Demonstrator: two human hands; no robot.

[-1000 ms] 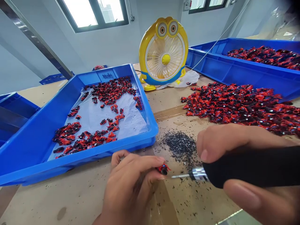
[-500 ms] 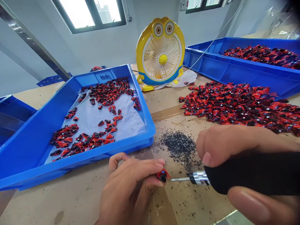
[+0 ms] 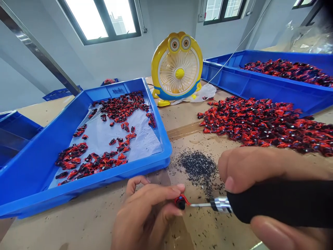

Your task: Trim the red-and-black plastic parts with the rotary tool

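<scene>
My left hand (image 3: 148, 211) pinches a small red and black part (image 3: 180, 202) between thumb and fingers, low in the middle of the head view. From the right, my right hand (image 3: 260, 170) is wrapped round a black-handled power tool (image 3: 281, 201) with a silver collar. Its thin metal bit (image 3: 201, 205) points left, its tip right beside the red edge of the part; whether they touch I cannot tell. Just behind lies a heap of black shavings (image 3: 199, 165) on the brown table (image 3: 85, 222).
A blue tray (image 3: 156, 160) with scattered red and black parts stands at left. A large pile of such parts (image 3: 262, 121) lies at right, before another filled blue tray (image 3: 260, 83). Behind stands a yellow fan (image 3: 179, 73). A blue bin (image 3: 15, 135) is at far left.
The view has tilted slightly, so most things sit lower in the picture. Both hands keep their holds, with the bit still beside the part.
</scene>
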